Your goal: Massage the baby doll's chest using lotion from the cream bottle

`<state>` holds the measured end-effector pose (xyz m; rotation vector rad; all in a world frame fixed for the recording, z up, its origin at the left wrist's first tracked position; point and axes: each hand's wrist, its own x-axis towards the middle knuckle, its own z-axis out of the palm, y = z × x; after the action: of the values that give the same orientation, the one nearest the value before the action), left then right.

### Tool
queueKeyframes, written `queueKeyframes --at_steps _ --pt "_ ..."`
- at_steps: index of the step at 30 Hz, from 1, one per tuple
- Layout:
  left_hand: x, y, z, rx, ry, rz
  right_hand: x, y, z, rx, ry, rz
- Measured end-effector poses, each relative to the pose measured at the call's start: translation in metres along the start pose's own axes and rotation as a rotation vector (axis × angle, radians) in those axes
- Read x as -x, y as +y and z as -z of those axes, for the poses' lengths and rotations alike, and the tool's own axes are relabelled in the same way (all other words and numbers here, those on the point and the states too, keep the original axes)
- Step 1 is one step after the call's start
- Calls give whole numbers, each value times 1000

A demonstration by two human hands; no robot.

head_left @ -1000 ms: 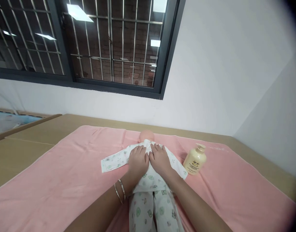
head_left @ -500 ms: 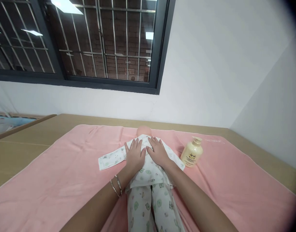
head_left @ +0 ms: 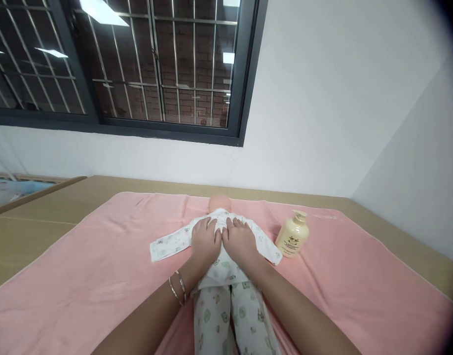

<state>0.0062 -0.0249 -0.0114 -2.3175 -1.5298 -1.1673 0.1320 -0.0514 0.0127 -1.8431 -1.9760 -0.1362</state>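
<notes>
"In the head view, where is the doll (head_left: pixel 224 268)?"

"Lying lengthwise on a pink cloth (head_left: pixel 100 276), its bald head (head_left: pixel 219 202) at the far end. I can't tell whether it's face up or face down."

"And the hands?"

"Both flat on the doll's upper body, side by side, gripping nothing. The left hand (head_left: pixel 205 243) covers its left side, the right hand (head_left: pixel 241 241) its right, thumbs close together."

"Anything on the wrists?"

"Two thin bangles (head_left: pixel 182 284) on the left one."

"What's the doll wearing?"

"A white printed shirt (head_left: pixel 174 242), sleeves spread outward, and matching trousers (head_left: pixel 212 315)."

"What's around it?"

"A cream pump bottle (head_left: pixel 292 235) stands to the doll's right, just beside the sleeve end. The tabletop (head_left: pixel 30 236) shows beyond the cloth, and past the doll's head a barred window (head_left: pixel 137 64) sits in a white wall (head_left: pixel 315 98)."
</notes>
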Motion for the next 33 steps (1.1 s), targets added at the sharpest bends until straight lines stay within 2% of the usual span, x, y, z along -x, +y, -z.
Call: queueKeyframes --at_steps 6,12,17,21,26,33 --pt "-2 -10 -15 90 -48 -24 -16 24 -13 -164 -32 108" --pt "-3 -10 -10 96 -64 -92 -12 25 -15 -168 -14 178" --pt "0 -11 -5 130 -33 -126 -1 6 -6 -87 3 124" --pt "3 -11 -5 165 -12 -74 5 -3 -2 -53 4 62" --pt "1 -10 -8 204 -20 30 -3 4 -2 -118 1 -5" --pt "1 -11 -17 196 2 81 -15 17 -9 -217 -22 19"
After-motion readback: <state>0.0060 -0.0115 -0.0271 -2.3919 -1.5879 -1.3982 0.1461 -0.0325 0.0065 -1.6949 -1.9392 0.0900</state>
